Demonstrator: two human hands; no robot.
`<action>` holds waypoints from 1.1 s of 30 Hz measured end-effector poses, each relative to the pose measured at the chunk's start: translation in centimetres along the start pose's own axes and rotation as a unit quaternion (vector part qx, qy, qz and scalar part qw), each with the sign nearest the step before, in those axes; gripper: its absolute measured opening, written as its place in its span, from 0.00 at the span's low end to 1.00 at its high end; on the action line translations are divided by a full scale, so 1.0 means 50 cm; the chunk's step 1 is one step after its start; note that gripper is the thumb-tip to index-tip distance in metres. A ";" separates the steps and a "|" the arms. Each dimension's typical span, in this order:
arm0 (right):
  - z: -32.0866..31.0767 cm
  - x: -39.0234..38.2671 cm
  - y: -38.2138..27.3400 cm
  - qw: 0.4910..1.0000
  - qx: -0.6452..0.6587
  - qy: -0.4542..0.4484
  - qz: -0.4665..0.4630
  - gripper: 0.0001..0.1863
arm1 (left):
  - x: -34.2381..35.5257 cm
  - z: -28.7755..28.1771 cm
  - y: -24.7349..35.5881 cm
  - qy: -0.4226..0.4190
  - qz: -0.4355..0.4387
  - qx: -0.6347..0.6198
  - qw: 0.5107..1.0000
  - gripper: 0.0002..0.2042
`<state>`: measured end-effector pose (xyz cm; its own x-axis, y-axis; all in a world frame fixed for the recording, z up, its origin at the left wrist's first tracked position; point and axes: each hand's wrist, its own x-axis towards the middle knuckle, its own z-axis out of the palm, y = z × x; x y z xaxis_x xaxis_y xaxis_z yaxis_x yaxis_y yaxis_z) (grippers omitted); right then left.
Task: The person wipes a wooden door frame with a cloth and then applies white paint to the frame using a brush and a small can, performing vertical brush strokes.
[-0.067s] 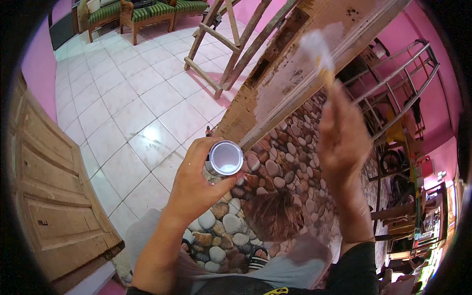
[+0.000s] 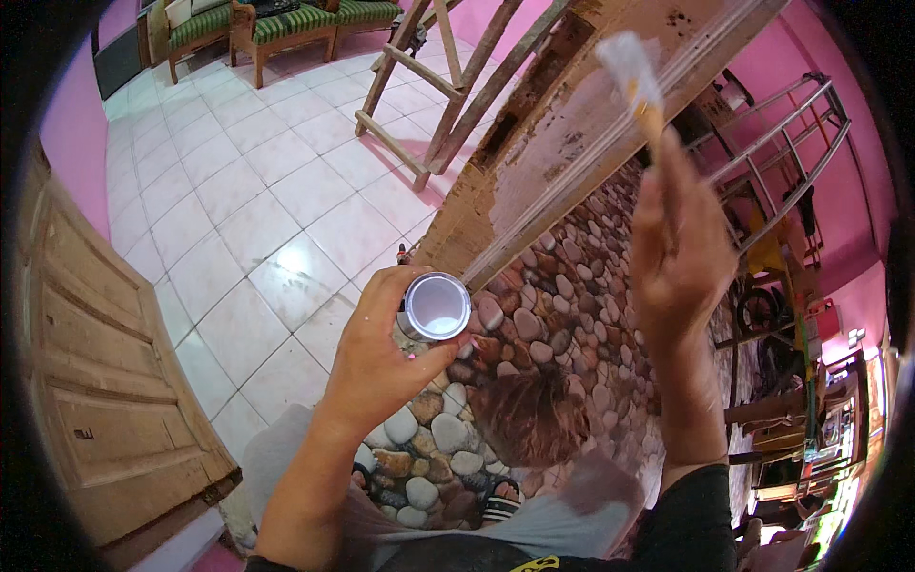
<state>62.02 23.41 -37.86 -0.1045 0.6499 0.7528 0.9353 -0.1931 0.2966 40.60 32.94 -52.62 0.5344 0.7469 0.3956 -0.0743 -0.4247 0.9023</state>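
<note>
My left hand (image 2: 376, 338) is wrapped around a small metal can (image 2: 441, 337), with pale whitish paint inside. In my raised right hand (image 2: 686, 253) is a paintbrush (image 2: 629, 65) with white-coated bristles pointing up and away. Behind the bristles runs a wooden door frame post (image 2: 558, 153), brown and bare in parts, with pale patches and a lighter grooved edge. The view does not show whether the bristles touch the wood. The can is held upright near the post's lower end.
A panelled wooden door (image 2: 110, 381) stands at the left. A wooden stepladder (image 2: 419, 71) rests on white floor tiles (image 2: 248, 229). Green-striped chairs (image 2: 286, 29) are at the back. Pebble-patterned flooring (image 2: 562, 296) lies below me; a metal rack (image 2: 796, 143) is at the right.
My right hand and the paintbrush have shifted a little to the right, with the bristles slightly farther up. My left hand and the can stay in place.
</note>
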 end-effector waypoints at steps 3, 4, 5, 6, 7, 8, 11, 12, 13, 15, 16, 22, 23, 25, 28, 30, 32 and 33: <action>0.021 0.034 0.031 0.986 0.026 0.145 -0.078 0.22 | 0.001 0.013 0.003 -0.011 -0.006 -0.014 1.000 0.27; 0.026 0.016 0.012 0.995 0.022 0.083 -0.044 0.21 | 0.000 0.005 0.005 -0.009 -0.006 -0.010 1.000 0.27; 0.036 -0.007 -0.005 0.998 0.026 0.040 -0.034 0.20 | -0.001 -0.004 0.008 -0.004 -0.001 -0.001 1.000 0.27; 0.046 -0.029 -0.021 0.999 0.028 -0.004 -0.024 0.20 | -0.002 -0.013 0.011 0.000 0.003 0.007 1.000 0.28; 0.043 -0.053 -0.028 0.999 0.021 -0.010 -0.026 0.20 | -0.003 -0.002 0.001 -0.003 0.002 -0.002 1.000 0.28; 0.039 -0.067 -0.039 0.998 0.044 -0.040 -0.014 0.20 | -0.003 -0.002 0.000 0.002 0.002 -0.004 1.000 0.28; 0.014 -0.031 -0.038 0.997 0.052 -0.053 0.003 0.20 | -0.004 -0.015 0.002 0.008 0.004 0.005 1.000 0.29; 0.015 -0.005 -0.024 0.999 0.047 0.018 -0.019 0.20 | -0.006 -0.012 -0.004 0.005 0.004 0.007 1.000 0.29; 0.017 0.007 -0.015 0.997 0.044 0.054 -0.031 0.20 | -0.006 -0.012 -0.004 0.002 0.003 0.005 1.000 0.29; 0.024 0.019 -0.002 0.996 0.036 0.076 -0.022 0.19 | -0.006 -0.011 -0.005 0.002 0.000 0.012 1.000 0.30; 0.029 0.023 -0.003 0.997 0.034 0.065 -0.004 0.19 | -0.006 -0.015 -0.003 0.004 -0.001 0.013 1.000 0.30; 0.100 -0.152 -0.079 0.991 0.042 -0.113 0.061 0.20 | -0.004 -0.022 0.005 0.012 0.003 0.004 1.000 0.30; 0.118 -0.180 -0.093 0.986 0.051 -0.147 0.067 0.20 | -0.003 -0.025 0.001 0.008 0.008 0.009 1.000 0.30; 0.151 -0.241 -0.118 0.976 0.076 -0.188 0.082 0.21 | -0.004 -0.028 -0.003 0.003 0.011 0.012 1.000 0.30; 0.173 -0.278 -0.139 0.962 0.139 -0.213 0.101 0.21 | -0.005 -0.029 -0.002 0.007 0.002 0.010 1.000 0.30; 0.175 -0.283 -0.144 0.957 0.178 -0.201 0.109 0.21 | -0.005 -0.029 -0.003 0.015 0.017 0.008 1.000 0.29; 0.177 -0.285 -0.154 0.965 0.192 -0.126 0.123 0.24 | -0.004 -0.036 -0.005 0.013 0.015 0.014 1.000 0.29; 0.187 -0.286 -0.159 0.964 0.196 -0.129 0.126 0.24 | -0.004 -0.038 -0.007 0.013 0.017 0.018 1.000 0.29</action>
<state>59.23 22.51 -56.50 0.1837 0.7897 0.5853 0.9810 -0.1099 -0.1596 38.93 33.93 -52.70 0.5096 0.7446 0.4311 -0.0624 -0.4677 0.8817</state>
